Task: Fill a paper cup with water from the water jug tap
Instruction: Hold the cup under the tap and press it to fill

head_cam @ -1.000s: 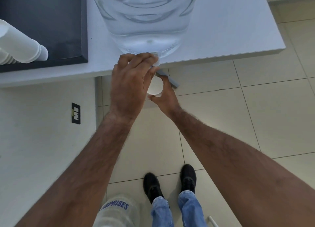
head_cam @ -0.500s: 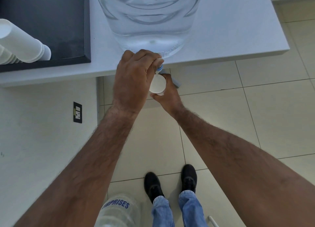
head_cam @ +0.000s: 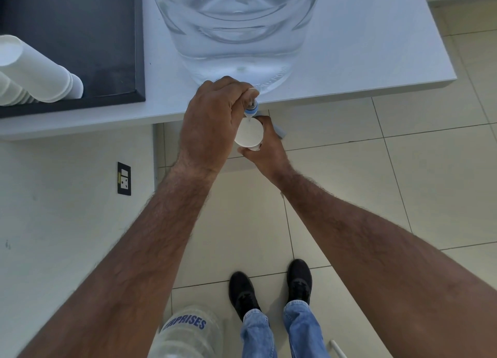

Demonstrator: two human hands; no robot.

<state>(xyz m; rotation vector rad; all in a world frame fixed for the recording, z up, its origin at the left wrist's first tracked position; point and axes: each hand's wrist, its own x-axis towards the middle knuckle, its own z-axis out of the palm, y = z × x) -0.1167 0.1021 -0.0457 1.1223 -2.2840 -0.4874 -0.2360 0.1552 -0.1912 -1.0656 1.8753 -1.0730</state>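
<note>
While your left hand is working the tap at the foot of the water jug, your right hand is holding the paper cup directly beneath the spout, out past the edge of the white table and above the tiled floor. Your left fingers are curling together around the top of the tap, clamped on it, with the blue part of the tap peeking out just below your knuckles. Your right fingers are wrapping around the cup's side from below and behind, gripping it with the mouth facing up and close under the spout. A thin thread of water appears to be falling from the spout toward the cup's rim, so the filling seems to be only just getting going; the inside of the cup is showing plain white, and how much water is sitting in it cannot be told from this angle. Judging from that, you are getting through the setup: cup fetched, cup placed, tap gripped. What is remaining is the main part, letting the cup fill, then closing the tap and bringing the cup away level. Spare cups are lying stacked on their side on the dark tray at your left, well apart from the work, and another jug is standing on the floor beside your shoes.
</note>
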